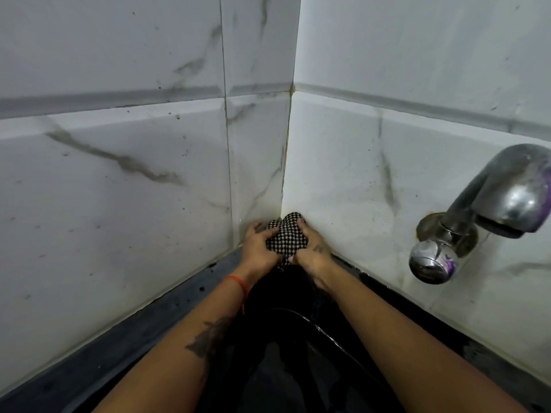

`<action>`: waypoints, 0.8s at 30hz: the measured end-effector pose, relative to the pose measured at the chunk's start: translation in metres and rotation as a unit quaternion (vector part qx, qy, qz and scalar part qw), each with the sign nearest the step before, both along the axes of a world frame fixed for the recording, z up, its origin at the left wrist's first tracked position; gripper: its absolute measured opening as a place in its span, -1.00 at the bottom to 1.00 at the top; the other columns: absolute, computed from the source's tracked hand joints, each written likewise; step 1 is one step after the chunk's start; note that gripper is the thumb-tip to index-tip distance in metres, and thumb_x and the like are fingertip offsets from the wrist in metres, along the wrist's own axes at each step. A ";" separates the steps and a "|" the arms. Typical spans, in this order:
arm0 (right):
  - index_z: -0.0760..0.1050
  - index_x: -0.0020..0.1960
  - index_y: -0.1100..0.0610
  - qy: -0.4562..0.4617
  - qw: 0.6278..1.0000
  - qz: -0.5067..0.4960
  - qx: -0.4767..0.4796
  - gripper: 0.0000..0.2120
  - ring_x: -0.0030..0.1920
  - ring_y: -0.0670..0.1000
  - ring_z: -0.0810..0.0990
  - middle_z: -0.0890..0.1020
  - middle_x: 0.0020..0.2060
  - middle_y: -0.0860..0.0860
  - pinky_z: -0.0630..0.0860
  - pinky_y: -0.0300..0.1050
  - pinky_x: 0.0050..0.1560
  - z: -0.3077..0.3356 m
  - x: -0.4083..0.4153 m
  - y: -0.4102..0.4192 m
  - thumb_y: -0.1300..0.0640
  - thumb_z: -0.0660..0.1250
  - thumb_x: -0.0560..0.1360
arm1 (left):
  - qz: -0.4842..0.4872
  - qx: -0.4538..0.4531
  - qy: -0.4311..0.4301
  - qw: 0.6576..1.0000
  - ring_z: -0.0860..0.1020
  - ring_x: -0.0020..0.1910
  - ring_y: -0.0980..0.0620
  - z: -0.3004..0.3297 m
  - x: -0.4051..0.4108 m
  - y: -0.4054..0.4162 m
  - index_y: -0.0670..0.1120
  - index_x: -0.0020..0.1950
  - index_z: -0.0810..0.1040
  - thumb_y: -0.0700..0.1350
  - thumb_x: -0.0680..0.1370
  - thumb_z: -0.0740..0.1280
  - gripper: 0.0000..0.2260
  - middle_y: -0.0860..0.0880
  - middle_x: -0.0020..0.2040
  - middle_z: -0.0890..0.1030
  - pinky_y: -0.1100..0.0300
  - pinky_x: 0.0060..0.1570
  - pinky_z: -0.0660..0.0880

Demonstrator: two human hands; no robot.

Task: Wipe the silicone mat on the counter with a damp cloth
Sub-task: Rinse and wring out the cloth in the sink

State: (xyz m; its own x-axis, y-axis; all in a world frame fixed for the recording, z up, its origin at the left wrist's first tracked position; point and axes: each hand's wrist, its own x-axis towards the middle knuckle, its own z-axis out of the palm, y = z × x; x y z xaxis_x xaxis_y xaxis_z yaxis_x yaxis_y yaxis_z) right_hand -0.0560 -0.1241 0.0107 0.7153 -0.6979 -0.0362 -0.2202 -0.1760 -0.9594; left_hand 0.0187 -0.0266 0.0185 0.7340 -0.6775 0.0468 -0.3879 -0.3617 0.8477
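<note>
Head view, hands [287, 248] gripping checked cloth [287, 236]

Bunched black-and-white checked cloth [286, 235] in tiled corner.

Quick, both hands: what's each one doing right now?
Left hand: fingers curled, gripping the bunched black-and-white checked cloth.
Right hand: fingers curled, gripping the same cloth from the other side.

No readable text, label, brand, number or sign showed anywhere in the head view; a small dark mark on the right wrist was too blurred to make out.
</note>
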 end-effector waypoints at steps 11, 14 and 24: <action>0.08 0.50 0.05 0.189 0.942 0.024 -0.276 -0.43 0.43 0.15 0.17 0.20 0.47 0.10 0.15 -0.01 0.42 -0.025 -0.009 0.007 0.06 0.20 0.54 | -0.011 0.185 -0.196 0.963 0.00 0.50 -0.13 -0.017 -0.011 0.011 0.06 0.53 0.02 0.08 0.55 0.22 -0.39 -0.01 0.56 -0.04 -0.11 0.40 0.07; 0.13 0.49 0.08 0.111 0.978 0.013 -0.175 -0.47 0.44 0.09 0.21 0.24 0.46 0.07 0.15 -0.03 0.44 -0.009 -0.041 0.038 0.04 0.19 0.57 | 0.008 0.142 -0.140 0.980 0.04 0.50 -0.12 -0.012 -0.039 0.031 0.06 0.52 0.04 0.08 0.56 0.20 -0.42 -0.03 0.55 0.02 -0.18 0.39 0.09; 0.17 0.46 -0.10 0.024 0.999 -0.017 0.014 -0.50 0.41 -0.04 0.27 0.27 0.44 -0.02 0.22 -0.15 0.35 0.060 -0.187 0.147 -0.11 0.18 0.55 | 0.052 0.003 0.035 0.998 0.15 0.48 -0.05 0.026 -0.169 0.110 0.04 0.48 0.22 0.13 0.53 0.25 -0.45 -0.02 0.53 0.15 -0.13 0.41 0.14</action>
State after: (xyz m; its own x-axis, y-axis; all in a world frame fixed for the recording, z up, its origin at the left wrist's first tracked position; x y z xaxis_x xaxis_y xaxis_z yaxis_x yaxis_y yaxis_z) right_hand -0.2431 0.0234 0.0705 0.6875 -0.7207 -0.0887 -0.2708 -0.1411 -0.9523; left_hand -0.1507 0.0835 0.0443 0.8013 -0.5982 -0.0114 -0.2880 -0.4023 0.8691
